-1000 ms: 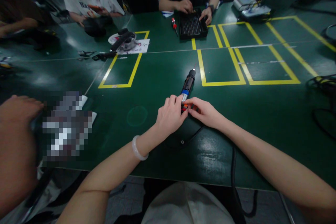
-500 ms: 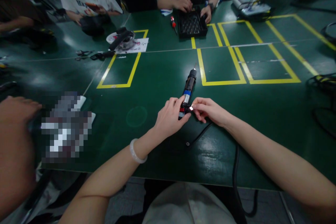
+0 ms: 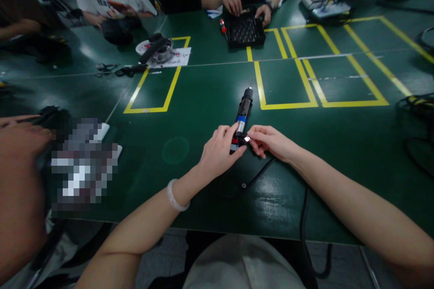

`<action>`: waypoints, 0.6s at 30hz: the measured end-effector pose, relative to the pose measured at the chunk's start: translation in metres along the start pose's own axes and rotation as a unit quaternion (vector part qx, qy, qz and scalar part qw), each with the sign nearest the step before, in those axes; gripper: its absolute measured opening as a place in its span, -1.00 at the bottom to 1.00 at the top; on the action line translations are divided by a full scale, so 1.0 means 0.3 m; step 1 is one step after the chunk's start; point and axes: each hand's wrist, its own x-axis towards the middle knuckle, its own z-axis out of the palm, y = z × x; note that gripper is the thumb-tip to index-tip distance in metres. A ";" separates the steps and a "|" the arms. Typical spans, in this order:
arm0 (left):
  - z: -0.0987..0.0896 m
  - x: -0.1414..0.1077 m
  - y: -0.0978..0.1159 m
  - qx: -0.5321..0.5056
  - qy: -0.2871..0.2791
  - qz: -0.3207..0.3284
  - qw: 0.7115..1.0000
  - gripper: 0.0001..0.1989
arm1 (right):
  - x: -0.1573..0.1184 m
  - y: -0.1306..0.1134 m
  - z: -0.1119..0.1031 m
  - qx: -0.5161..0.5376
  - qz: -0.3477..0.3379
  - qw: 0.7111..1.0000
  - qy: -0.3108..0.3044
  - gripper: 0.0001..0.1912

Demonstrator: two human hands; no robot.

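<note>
A black electric screwdriver [image 3: 244, 107] with a blue band, a silver section and a red part lies on the green table, its thin tip pointing away from me. My left hand [image 3: 221, 151] is closed round its near end. Beside that end, my right hand [image 3: 266, 141] pinches a small shiny metallic piece [image 3: 247, 139], whose exact shape is too small to tell. Below my hands, a black cable [image 3: 259, 175] runs on the tabletop and has a round end.
Yellow tape outlines [image 3: 290, 107] mark the green table [image 3: 203, 95]. At the back, a person's hands are at a black tray [image 3: 246, 31] beside a red screwdriver [image 3: 223, 26]. A tape roll [image 3: 158, 52] lies on paper. Another person's arm [image 3: 22, 180] reaches in from the left.
My hands and the electric screwdriver look almost unchanged. The person's hand over the black tray has shifted slightly left, and the other person's hand at the left edge has moved a little.
</note>
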 end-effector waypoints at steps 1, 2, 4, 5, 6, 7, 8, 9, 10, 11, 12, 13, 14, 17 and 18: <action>0.000 0.000 0.001 -0.004 0.010 0.002 1.000 -0.36 | 0.001 0.002 -0.001 0.000 -0.002 1.000 0.000 -0.60; -0.001 0.001 0.002 -0.009 0.024 0.007 1.000 -0.38 | 0.002 0.004 -0.002 0.001 -0.004 1.000 0.000 -0.60; -0.004 0.003 0.001 -0.028 0.055 0.026 0.998 -0.47 | 0.004 0.007 -0.004 0.004 -0.007 1.000 0.000 -0.60; -0.007 0.004 0.000 -0.042 0.066 0.039 0.996 -0.55 | 0.004 0.008 -0.006 0.006 -0.007 1.000 0.000 -0.61; -0.009 0.005 -0.001 -0.058 0.072 0.053 0.994 -0.64 | 0.005 0.008 -0.006 0.007 -0.008 1.000 0.000 -0.61; -0.011 0.006 -0.002 -0.073 0.073 0.063 0.993 -0.72 | 0.004 0.009 -0.007 0.008 -0.008 1.000 0.000 -0.62; -0.013 0.007 -0.004 -0.087 0.069 0.069 0.991 -0.78 | 0.004 0.008 -0.007 0.008 -0.007 1.000 0.000 -0.62; -0.015 0.008 -0.005 -0.097 0.063 0.073 0.991 -0.82 | 0.003 0.008 -0.006 0.006 -0.006 1.000 0.001 -0.62; -0.015 0.009 -0.006 -0.104 0.058 0.074 0.990 -0.83 | 0.002 0.007 -0.006 0.004 -0.005 1.000 0.002 -0.62; -0.016 0.009 -0.006 -0.110 0.053 0.074 0.990 -0.84 | 0.001 0.006 -0.005 0.001 -0.004 1.000 0.003 -0.63; -0.016 0.009 -0.007 -0.114 0.052 0.074 0.989 -0.85 | 0.000 0.004 -0.003 -0.001 -0.003 1.000 0.004 -0.63; -0.016 0.009 -0.006 -0.118 0.053 0.076 0.989 -0.85 | 0.000 0.003 -0.002 -0.002 -0.003 1.000 0.005 -0.63; -0.017 0.009 -0.006 -0.122 0.054 0.078 0.988 -0.85 | -0.001 0.002 -0.001 -0.003 -0.003 1.000 0.006 -0.62; -0.018 0.007 -0.002 -0.127 0.053 0.078 0.987 -0.85 | 0.000 0.001 0.001 -0.002 -0.002 1.000 0.009 -0.62; -0.019 0.007 -0.001 -0.127 0.052 0.077 0.988 -0.85 | 0.000 0.001 0.002 -0.001 -0.001 1.000 0.011 -0.63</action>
